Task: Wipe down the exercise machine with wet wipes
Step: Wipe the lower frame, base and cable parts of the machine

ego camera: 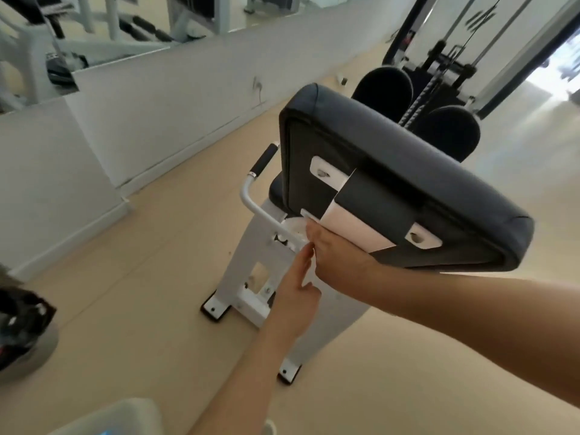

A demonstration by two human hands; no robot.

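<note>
Two hands are working at the rigid, heavy-looking frame (238, 277) below the soft pad (423, 171): left hand (298, 296) straight-fingered and touching, right hand (339, 252) grip hidden.

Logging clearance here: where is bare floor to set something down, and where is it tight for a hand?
Bare floor lies between the white wall and the machine's white frame, and again right of the frame. Tight: behind the back pad, where left hand and right hand meet beside the handle.
</note>
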